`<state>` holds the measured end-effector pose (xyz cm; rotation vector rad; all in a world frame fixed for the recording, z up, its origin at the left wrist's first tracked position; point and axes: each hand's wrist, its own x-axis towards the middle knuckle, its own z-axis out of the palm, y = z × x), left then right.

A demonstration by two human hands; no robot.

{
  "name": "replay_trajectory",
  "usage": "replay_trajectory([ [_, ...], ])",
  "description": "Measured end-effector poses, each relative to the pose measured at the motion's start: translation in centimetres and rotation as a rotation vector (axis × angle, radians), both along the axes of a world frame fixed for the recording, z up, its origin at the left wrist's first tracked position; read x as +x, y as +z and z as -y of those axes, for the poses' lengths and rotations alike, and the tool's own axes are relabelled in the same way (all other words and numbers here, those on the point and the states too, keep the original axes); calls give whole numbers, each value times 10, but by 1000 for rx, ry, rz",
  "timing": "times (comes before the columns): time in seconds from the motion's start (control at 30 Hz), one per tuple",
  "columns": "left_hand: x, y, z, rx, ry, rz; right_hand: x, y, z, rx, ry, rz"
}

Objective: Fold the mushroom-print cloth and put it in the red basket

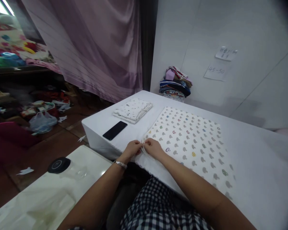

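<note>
A white cloth [182, 140] printed with grey and coloured mushroom-like shapes lies spread on the table. At its near left edge my left hand [133, 149] and my right hand [153, 147] meet, fingertips almost touching. Both are closed in a pinch on the edge of this cloth, where a few layers show. A bracelet circles my left wrist. Beyond my hands, to the left, sits a folded white cloth [133, 109] with small prints. A black phone [115, 130] rests flat between that folded cloth and the table's front edge.
The white-covered table [256, 159] runs along a pale wall bearing paper notes [216, 71]. Folded clothes [175, 83] are stacked by the wall. At left are a low white surface [86, 159] with a round black object [59, 164], a plastic bag [42, 121] and a pink curtain [98, 41].
</note>
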<state>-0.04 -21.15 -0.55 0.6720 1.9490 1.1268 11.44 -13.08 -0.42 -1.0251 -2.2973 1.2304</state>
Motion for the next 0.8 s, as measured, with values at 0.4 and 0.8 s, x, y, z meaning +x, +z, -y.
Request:
replay_trajectory([
  [0.4, -2, 0, 1, 11, -12, 26, -8, -14, 4, -234, 24, -164],
  [0.8, -1, 2, 0, 41, -17, 65, 11, 25, -2, 141, -50, -48],
])
